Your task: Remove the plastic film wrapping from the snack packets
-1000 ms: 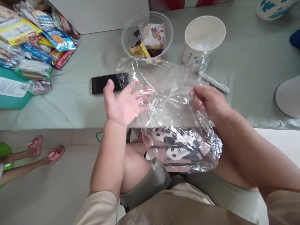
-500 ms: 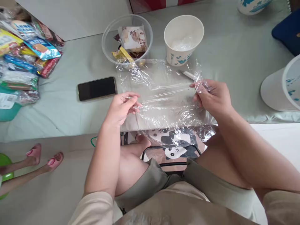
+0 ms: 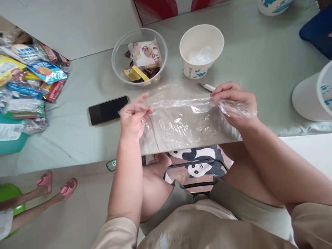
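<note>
A clear plastic bag point(image 3: 178, 122) stretches crumpled between my hands over the table's front edge. My left hand point(image 3: 135, 116) pinches its left end, with some fingers raised. At the other end my right hand point(image 3: 234, 103) grips the bag, and part of the film is bunched over the palm. A white-handled tool point(image 3: 206, 86), its far end thin and dark, lies just beyond my right fingers. Behind the film stand a clear round tub point(image 3: 114, 64) of wrapped snacks and a white paper cup point(image 3: 197, 71) with clear plastic inside.
A black phone point(image 3: 108, 110) lies left of my left hand. Many packaged snacks point(image 3: 31, 76) pile up at the far left, by a teal container point(image 3: 12, 141). On the right stands a white bucket point(image 3: 308, 95). Another person's feet in pink slippers point(image 3: 68, 188) are on the floor, lower left.
The bag's far edge has been drawn back from the tub and cup and folded toward me. Its hanging near part has come up. My right hand has turned, with film now across the palm.
</note>
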`<state>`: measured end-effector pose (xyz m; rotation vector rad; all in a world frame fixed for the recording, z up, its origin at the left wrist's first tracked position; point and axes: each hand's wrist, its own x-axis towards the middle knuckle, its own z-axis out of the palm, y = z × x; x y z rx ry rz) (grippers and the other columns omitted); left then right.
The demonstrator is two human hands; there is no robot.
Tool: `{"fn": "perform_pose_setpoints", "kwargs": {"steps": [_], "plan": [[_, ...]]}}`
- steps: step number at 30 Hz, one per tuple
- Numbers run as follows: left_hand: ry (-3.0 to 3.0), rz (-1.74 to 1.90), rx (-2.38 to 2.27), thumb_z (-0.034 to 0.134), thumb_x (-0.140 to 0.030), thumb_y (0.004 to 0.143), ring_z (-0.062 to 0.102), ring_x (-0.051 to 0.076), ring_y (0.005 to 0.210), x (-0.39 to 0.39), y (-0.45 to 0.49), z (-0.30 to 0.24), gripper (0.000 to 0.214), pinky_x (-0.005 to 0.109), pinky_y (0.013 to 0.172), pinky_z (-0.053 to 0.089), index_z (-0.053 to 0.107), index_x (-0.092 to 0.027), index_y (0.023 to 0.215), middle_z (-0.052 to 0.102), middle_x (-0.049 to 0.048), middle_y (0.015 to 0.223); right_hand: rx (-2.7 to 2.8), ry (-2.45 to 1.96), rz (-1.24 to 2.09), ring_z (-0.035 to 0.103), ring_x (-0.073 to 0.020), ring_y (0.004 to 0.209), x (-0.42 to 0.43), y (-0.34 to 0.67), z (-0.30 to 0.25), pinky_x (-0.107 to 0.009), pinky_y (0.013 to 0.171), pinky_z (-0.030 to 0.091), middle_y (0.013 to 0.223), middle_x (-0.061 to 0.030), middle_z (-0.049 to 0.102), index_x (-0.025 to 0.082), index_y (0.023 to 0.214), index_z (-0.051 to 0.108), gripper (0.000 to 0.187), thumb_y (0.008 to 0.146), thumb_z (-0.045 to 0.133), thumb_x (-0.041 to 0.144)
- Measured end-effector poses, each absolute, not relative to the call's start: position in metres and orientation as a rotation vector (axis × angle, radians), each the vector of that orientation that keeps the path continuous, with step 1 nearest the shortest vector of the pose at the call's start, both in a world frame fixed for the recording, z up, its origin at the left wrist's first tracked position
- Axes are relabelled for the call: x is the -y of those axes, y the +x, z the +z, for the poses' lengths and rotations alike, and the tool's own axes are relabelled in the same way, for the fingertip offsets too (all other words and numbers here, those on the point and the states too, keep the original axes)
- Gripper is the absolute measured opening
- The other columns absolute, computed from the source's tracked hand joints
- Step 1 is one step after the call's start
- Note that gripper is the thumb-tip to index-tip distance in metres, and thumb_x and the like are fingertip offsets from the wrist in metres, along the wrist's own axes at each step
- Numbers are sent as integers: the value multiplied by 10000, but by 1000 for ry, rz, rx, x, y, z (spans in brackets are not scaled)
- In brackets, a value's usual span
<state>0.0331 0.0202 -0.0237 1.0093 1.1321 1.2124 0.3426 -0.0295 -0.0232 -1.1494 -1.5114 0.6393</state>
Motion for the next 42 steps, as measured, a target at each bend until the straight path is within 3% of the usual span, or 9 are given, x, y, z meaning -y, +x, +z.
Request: {"fn": "perform_pose_setpoints", "kwargs": {"steps": [3, 8, 14, 17, 20, 25, 31, 36, 42], "plan": [[1045, 1223, -1106, 921, -209, 648, 760, 127, 753, -21, 22, -25, 336, 268, 702, 658, 598, -179, 558, 782, 4, 1129, 1624, -1211, 619, 692, -174, 867, 27, 345, -26, -333, 729, 593, 941, -35, 738, 269, 863, 765, 39, 875, 731, 283], [1080, 1218, -1114, 996, -294, 528, 773, 165, 839, -16, 10, -25, 363, 325, 827, 667, 646, -199, 525, 774, -2, 1112, 1687, -1214, 490, 723, -162, 841, 29, 349, -28, -302, 719, 566, 884, -39, 748, 229, 663, 722, 216, 784, 686, 55], [1168, 1291, -1136, 929, -170, 619, 773, 169, 868, -10, 3, -28, 212, 284, 742, 636, 737, -236, 556, 755, 14, 1063, 1655, -1334, 485, 690, -168, 765, 35, 353, -30, -325, 686, 578, 851, -41, 728, 243, 896, 760, 111, 820, 717, 174], [1275, 1311, -1149, 919, -198, 666, 768, 172, 857, -8, 2, -28, 215, 310, 742, 641, 737, -234, 558, 740, 25, 1092, 1690, -1270, 487, 686, -172, 774, 37, 354, -30, -318, 640, 563, 876, -53, 722, 243, 779, 740, 63, 817, 744, 192], [1260, 1337, -1150, 943, -282, 672, 766, 173, 850, -9, 2, -29, 318, 295, 686, 639, 683, -211, 503, 726, 22, 1119, 1671, -1226, 419, 666, -157, 738, 37, 354, -28, -350, 652, 578, 883, -48, 699, 230, 644, 703, 177, 812, 753, 201], [1276, 1397, -1097, 956, -328, 663, 768, 165, 793, -11, 3, -30, 268, 242, 529, 572, 735, -244, 536, 715, 23, 1077, 1672, -1184, 493, 704, -213, 987, 37, 354, -29, -476, 911, 602, 1020, -49, 689, 264, 810, 762, 41, 804, 767, 224], [1387, 1345, -1212, 913, -341, 734, 731, 136, 742, -14, -1, -34, 247, 304, 576, 568, 737, -273, 575, 728, -7, 1072, 1842, -1109, 592, 692, -238, 1144, 37, 364, -34, -472, 962, 569, 1198, -34, 669, 292, 695, 773, 158, 816, 765, 191], [1290, 1357, -1262, 978, -337, 605, 712, 112, 694, -16, -5, -31, 251, 301, 599, 609, 741, -289, 538, 743, -12, 1017, 1894, -1186, 604, 717, -203, 998, 39, 373, -34, -390, 857, 597, 1150, -69, 688, 284, 646, 778, 210, 835, 736, 205], [1363, 1266, -1253, 973, -456, 649, 749, 171, 788, -10, -11, -28, 259, 419, 773, 655, 764, -306, 684, 740, -22, 1123, 1950, -1241, 486, 710, -186, 925, 40, 376, -28, -385, 852, 602, 1083, -64, 709, 271, 661, 779, 238, 864, 696, 178]]}}
